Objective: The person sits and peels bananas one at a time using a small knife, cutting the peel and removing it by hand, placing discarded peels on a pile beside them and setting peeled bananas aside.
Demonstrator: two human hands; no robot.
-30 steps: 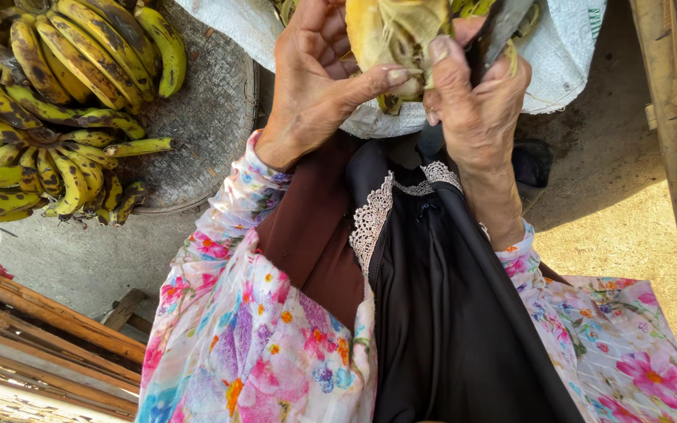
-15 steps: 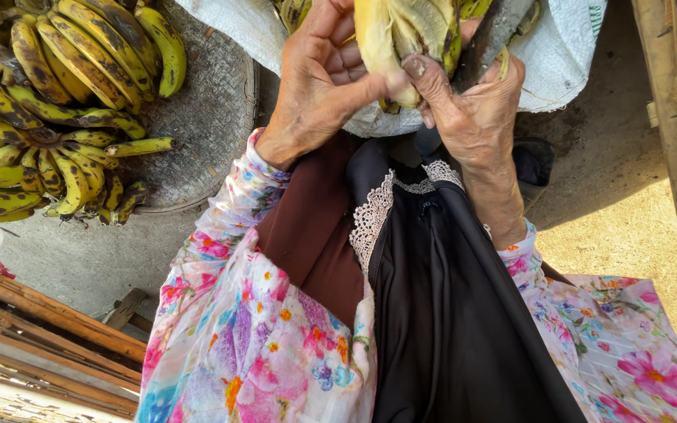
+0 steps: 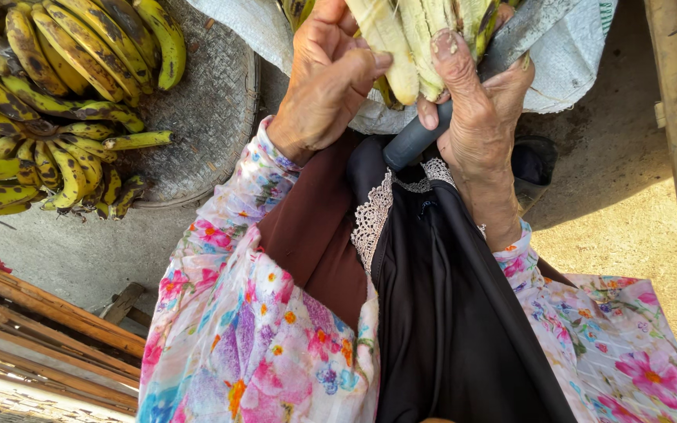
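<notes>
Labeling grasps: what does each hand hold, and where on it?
Left hand grips the peeled banana at its lower end. Right hand holds a knife by its dark handle, thumb pressed on the banana.

Single head view, looks steeply down, close on both hands [image 3: 401, 86] and lap; no second view.

Yellow, black-spotted bananas [image 3: 56, 102] lie on a grey woven tray [image 3: 213, 117]; the sleeves [image 3: 229, 329] are pink-flowered white.
</notes>
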